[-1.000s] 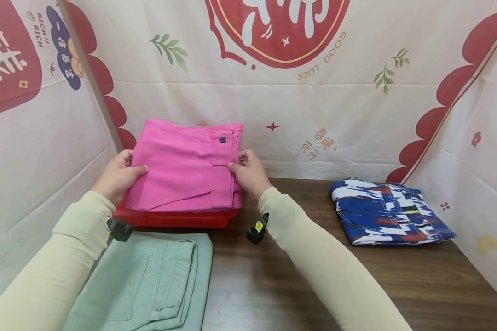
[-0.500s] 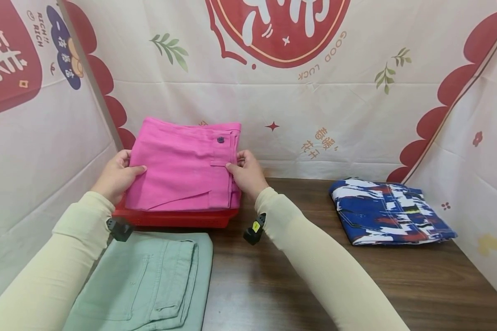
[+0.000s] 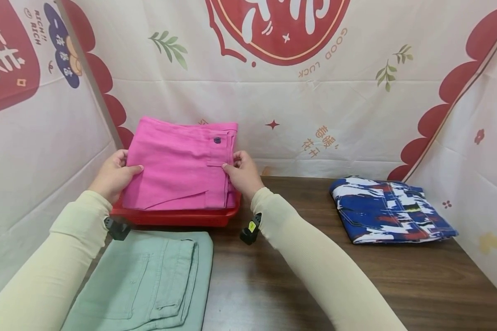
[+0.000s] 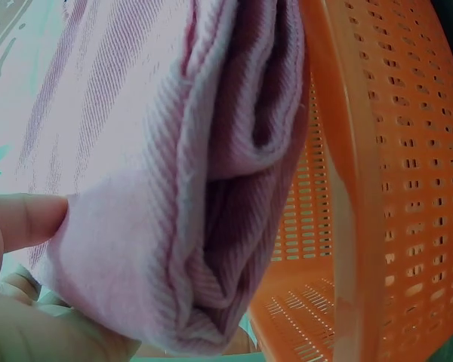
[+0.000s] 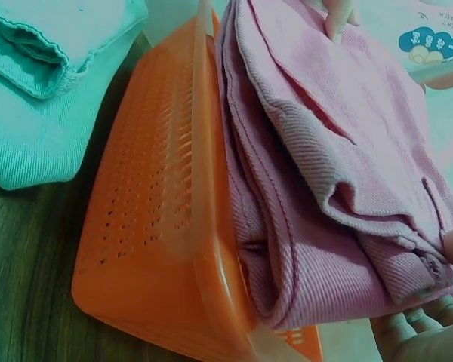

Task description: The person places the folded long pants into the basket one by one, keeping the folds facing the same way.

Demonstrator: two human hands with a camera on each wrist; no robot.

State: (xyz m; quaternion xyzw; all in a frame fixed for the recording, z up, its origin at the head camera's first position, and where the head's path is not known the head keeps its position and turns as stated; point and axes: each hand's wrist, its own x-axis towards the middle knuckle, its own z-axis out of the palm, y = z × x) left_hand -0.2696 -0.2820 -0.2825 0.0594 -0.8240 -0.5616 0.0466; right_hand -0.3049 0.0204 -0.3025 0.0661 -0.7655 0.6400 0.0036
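Note:
Folded pink pants (image 3: pixel 176 168) with a dark button are held between both hands over a red plastic basket (image 3: pixel 182 218). The left hand (image 3: pixel 115 175) pinches their left edge, thumb on top and fingers beneath. On the opposite side the right hand (image 3: pixel 243 172) grips the waistband edge near a belt loop. In the left wrist view the layered folds of the pants (image 4: pixel 189 173) hang beside the perforated wall of the basket (image 4: pixel 408 173), which looks orange there. The right wrist view has the pants (image 5: pixel 340 173) tilted at the basket's rim (image 5: pixel 204 151).
Folded pale green pants (image 3: pixel 149 280) lie on the wooden table (image 3: pixel 265 285) in front of the basket. At the right lies a folded blue, white and red patterned garment (image 3: pixel 389 211). Printed cloth walls (image 3: pixel 314 110) stand behind and at both sides.
Both hands have shifted slightly left with the pink pants over the basket. The green pants and the patterned garment stay in place.

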